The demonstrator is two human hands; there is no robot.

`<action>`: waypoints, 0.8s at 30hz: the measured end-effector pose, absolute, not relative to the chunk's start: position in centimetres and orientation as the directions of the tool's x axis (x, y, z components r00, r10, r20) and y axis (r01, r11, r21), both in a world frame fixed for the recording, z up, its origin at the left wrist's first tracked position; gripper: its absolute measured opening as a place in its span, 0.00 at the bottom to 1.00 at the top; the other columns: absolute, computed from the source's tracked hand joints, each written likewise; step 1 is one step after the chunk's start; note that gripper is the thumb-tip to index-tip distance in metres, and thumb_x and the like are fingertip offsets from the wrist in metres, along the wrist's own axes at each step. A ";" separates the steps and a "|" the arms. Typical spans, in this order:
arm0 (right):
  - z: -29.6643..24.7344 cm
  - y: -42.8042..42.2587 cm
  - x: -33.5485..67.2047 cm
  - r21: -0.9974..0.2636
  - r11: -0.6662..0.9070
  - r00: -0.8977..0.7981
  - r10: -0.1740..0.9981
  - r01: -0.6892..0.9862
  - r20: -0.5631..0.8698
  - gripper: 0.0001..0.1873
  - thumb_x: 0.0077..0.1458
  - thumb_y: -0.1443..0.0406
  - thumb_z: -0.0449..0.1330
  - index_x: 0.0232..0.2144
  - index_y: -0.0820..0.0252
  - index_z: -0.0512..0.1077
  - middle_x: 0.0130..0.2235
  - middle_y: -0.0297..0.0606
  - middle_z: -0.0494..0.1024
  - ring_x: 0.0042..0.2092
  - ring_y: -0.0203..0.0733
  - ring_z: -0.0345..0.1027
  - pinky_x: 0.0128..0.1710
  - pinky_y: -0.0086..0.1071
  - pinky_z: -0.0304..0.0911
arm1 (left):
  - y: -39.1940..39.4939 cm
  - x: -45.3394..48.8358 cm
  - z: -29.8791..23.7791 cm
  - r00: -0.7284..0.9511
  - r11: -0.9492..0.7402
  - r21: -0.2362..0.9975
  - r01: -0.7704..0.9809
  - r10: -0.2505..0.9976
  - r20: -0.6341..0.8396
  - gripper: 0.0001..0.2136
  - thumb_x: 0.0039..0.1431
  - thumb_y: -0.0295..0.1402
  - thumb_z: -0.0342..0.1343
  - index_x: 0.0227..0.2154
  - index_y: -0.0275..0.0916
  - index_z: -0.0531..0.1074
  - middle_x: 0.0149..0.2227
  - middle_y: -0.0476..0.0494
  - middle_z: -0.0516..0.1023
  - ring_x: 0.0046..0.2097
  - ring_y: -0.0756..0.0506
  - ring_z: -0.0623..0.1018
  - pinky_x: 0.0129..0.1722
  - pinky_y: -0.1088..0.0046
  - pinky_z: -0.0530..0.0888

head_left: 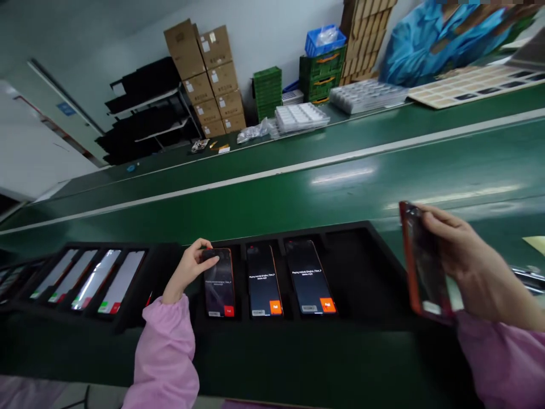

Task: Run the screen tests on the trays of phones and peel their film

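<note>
In the head view, a slim smartphone with a red-orange edge (419, 284) is held up at about 4 o'clock by the right hand (462, 264). It is tilted on edge, its fingers closed firmly around it. At about 6 o'clock, a dark-screened smartphone (218, 282) lies in a slot of a long black foam tray (340, 229), and the fingers of the left hand (193, 267) are closed over its upper corner. Just beside it, two lit smartphones with orange screen buttons (264, 281) are seated in neighbouring slots. Four further bright-screened phones (96, 278) are set at about 8 o'clock. The tray rests on a green belt surface (272, 199).

A drop onto the surface could be caused by the right-hand grip slipping, since only one hand bears that phone. The left-hand phone could be scraped against the tray wall or its neighbour if it is dragged sideways.
</note>
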State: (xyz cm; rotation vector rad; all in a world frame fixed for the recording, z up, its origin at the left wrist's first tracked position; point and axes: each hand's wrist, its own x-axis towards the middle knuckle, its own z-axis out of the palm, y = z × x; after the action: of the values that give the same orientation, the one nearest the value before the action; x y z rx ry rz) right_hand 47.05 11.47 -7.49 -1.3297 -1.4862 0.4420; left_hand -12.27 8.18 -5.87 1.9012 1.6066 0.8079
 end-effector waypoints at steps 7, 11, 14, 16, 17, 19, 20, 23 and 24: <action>-8.7 13.6 44.1 -0.767 0.378 -0.237 0.926 0.519 0.295 0.32 0.60 0.36 0.63 0.45 0.56 0.85 0.37 0.45 0.84 0.35 0.44 0.77 0.34 0.37 0.70 | 9.3 -11.8 -6.2 0.150 -0.182 0.576 0.797 0.983 0.104 0.17 0.67 0.47 0.63 0.47 0.37 0.76 0.50 0.41 0.79 0.51 0.42 0.79 0.54 0.55 0.79; -8.4 13.5 42.6 -0.619 0.393 -0.208 0.913 0.680 0.351 0.38 0.51 0.29 0.63 0.38 0.52 0.86 0.40 0.49 0.80 0.43 0.55 0.72 0.43 0.51 0.70 | 9.6 -10.4 -5.7 0.133 -0.174 0.409 0.896 0.983 0.126 0.16 0.64 0.46 0.66 0.44 0.38 0.77 0.52 0.40 0.76 0.57 0.38 0.74 0.61 0.48 0.72; -7.9 12.8 40.0 -0.532 0.386 -0.212 0.909 0.753 0.360 0.34 0.58 0.31 0.58 0.40 0.49 0.86 0.47 0.52 0.78 0.52 0.62 0.67 0.50 0.61 0.65 | 9.4 -7.4 -5.5 0.162 -0.201 0.366 0.908 0.977 0.135 0.14 0.67 0.45 0.63 0.46 0.39 0.77 0.54 0.40 0.76 0.59 0.37 0.73 0.63 0.47 0.70; -8.0 12.6 37.5 -0.506 0.408 -0.271 0.907 0.760 0.323 0.29 0.61 0.35 0.58 0.39 0.47 0.85 0.51 0.50 0.78 0.56 0.63 0.65 0.55 0.64 0.62 | 9.4 -4.8 -5.7 0.205 -0.240 0.377 0.895 0.970 0.130 0.14 0.68 0.45 0.61 0.46 0.40 0.77 0.55 0.40 0.76 0.60 0.37 0.72 0.65 0.47 0.68; -8.2 12.6 36.1 -0.504 0.414 -0.296 0.907 0.758 0.300 0.28 0.61 0.36 0.59 0.37 0.47 0.85 0.53 0.49 0.78 0.58 0.64 0.64 0.57 0.64 0.60 | 9.5 -3.5 -5.9 0.221 -0.253 0.392 0.885 0.967 0.126 0.14 0.69 0.45 0.61 0.46 0.39 0.77 0.56 0.40 0.75 0.61 0.37 0.72 0.65 0.46 0.68; -8.8 12.7 33.7 -0.519 0.404 -0.315 0.915 0.753 0.254 0.27 0.59 0.38 0.64 0.35 0.52 0.83 0.59 0.48 0.75 0.63 0.65 0.61 0.61 0.65 0.58 | 9.7 -1.3 -6.3 0.231 -0.262 0.437 0.861 0.965 0.123 0.15 0.68 0.45 0.61 0.45 0.38 0.77 0.58 0.39 0.75 0.63 0.36 0.71 0.66 0.45 0.67; -9.0 12.8 32.9 -0.537 0.389 -0.312 0.921 0.748 0.233 0.26 0.57 0.39 0.66 0.36 0.54 0.82 0.61 0.48 0.74 0.65 0.64 0.59 0.63 0.64 0.58 | 9.7 -0.5 -6.4 0.226 -0.258 0.467 0.846 0.966 0.124 0.15 0.67 0.46 0.62 0.45 0.38 0.77 0.59 0.39 0.74 0.64 0.36 0.70 0.66 0.45 0.66; -8.9 13.0 32.0 -0.642 0.336 -0.303 0.938 0.689 0.166 0.27 0.58 0.41 0.67 0.40 0.59 0.77 0.58 0.47 0.75 0.61 0.54 0.66 0.61 0.56 0.65 | 9.7 0.3 -6.4 0.199 -0.238 0.589 0.773 0.971 0.131 0.17 0.64 0.47 0.66 0.43 0.37 0.76 0.58 0.38 0.75 0.63 0.36 0.71 0.65 0.46 0.69; -8.5 13.1 32.2 -0.693 0.315 -0.305 0.942 0.649 0.142 0.28 0.60 0.41 0.65 0.42 0.59 0.76 0.54 0.46 0.77 0.57 0.51 0.70 0.58 0.52 0.69 | 9.5 0.2 -6.3 0.195 -0.234 0.640 0.732 0.972 0.132 0.17 0.63 0.47 0.67 0.43 0.37 0.76 0.56 0.39 0.76 0.60 0.37 0.73 0.62 0.48 0.72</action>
State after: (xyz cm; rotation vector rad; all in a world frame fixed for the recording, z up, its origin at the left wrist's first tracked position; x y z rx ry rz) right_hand 32.19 13.07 -8.54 -1.4010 -2.0502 0.7152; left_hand 0.22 9.54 -6.27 2.0382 1.5893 0.7314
